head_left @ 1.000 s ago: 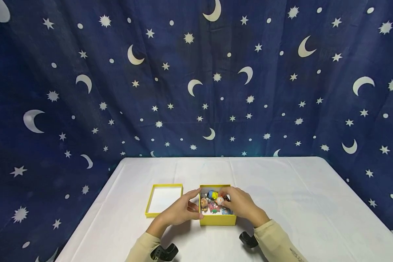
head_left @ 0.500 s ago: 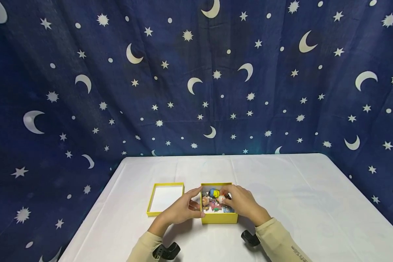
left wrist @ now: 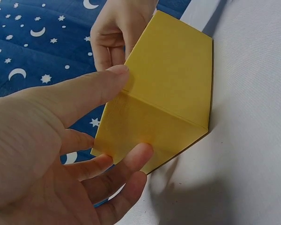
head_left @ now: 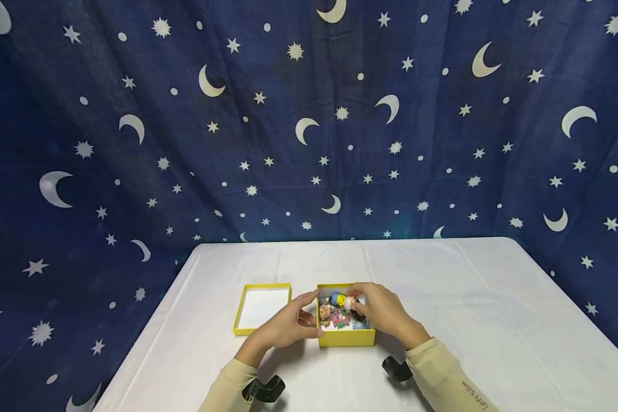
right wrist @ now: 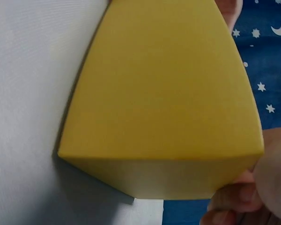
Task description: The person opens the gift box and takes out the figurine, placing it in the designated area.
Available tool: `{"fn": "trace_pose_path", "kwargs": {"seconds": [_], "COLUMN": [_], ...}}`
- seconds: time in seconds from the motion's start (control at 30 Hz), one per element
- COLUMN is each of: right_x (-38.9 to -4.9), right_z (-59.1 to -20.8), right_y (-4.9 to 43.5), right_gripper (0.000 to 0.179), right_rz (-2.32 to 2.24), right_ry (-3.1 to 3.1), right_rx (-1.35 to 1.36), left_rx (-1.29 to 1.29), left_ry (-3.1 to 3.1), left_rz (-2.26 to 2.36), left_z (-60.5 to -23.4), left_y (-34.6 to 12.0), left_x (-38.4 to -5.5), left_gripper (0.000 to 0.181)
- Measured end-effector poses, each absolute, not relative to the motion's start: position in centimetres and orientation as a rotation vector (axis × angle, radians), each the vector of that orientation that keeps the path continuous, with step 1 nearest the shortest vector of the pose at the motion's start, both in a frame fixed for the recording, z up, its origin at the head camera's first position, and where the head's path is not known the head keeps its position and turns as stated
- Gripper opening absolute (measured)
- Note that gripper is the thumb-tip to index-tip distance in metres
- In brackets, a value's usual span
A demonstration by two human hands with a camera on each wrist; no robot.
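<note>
In the head view a yellow box point(head_left: 346, 339) without its lid stands on the table, holding several small toy figurines. My left hand point(head_left: 285, 323) grips the box's left end, thumb at the near corner; the left wrist view shows that thumb on the rim and the fingers point(left wrist: 138, 157) against the yellow side. My right hand point(head_left: 386, 309) reaches in over the right side and pinches a small figurine with a pale round head point(head_left: 349, 302). Beside it lie a blue-and-yellow figurine point(head_left: 337, 299), a brown one point(head_left: 324, 313) and a pinkish-red one point(head_left: 340, 319). The right wrist view hides the contents behind the box wall.
The yellow-edged lid point(head_left: 262, 309) lies inside up, left of the box and close behind the left forearm. A white cloth covers the table point(head_left: 474, 303). Behind it hangs a dark blue curtain point(head_left: 288, 91) with moons and stars.
The pinched figurine has shifted slightly toward the back of the box with the right hand. My left hand stays at the box. The head view has tilted a little.
</note>
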State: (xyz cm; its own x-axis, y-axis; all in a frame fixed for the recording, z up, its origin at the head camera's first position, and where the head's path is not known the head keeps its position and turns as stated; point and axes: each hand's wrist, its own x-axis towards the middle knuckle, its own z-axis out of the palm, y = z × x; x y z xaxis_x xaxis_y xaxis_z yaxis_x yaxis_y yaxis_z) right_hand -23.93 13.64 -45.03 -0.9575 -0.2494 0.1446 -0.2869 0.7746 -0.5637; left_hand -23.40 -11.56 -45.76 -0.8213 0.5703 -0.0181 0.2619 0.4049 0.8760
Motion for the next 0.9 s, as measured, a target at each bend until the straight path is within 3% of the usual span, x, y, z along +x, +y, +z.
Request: {"fn": "trace_pose_path", "kwargs": {"seconds": [0.2,0.53,0.9], "right_x": [-24.2,-24.6,-24.7], "right_z": [-44.6,-43.6,-43.3], "right_y": [14.3,15.6,16.0], "right_gripper": [0.035,0.022,0.02], "right_rz": [1.133,1.33,1.384], "right_ry": [-2.845,-2.72,-2.61], "right_rx": [0.517,0.533,0.486], "left_rx": [0.722,0.73,0.722], "left_ry": [2.347,2.365,2.373], "left_rz": [1.38,1.348,1.337], "left_z": [-45.8,-45.7,-45.6], "left_y": [-11.6,-11.5,-11.6], "left_x": [-23.3,-23.7,-23.3], "left_gripper": [0.091,0.091,0.091]}}
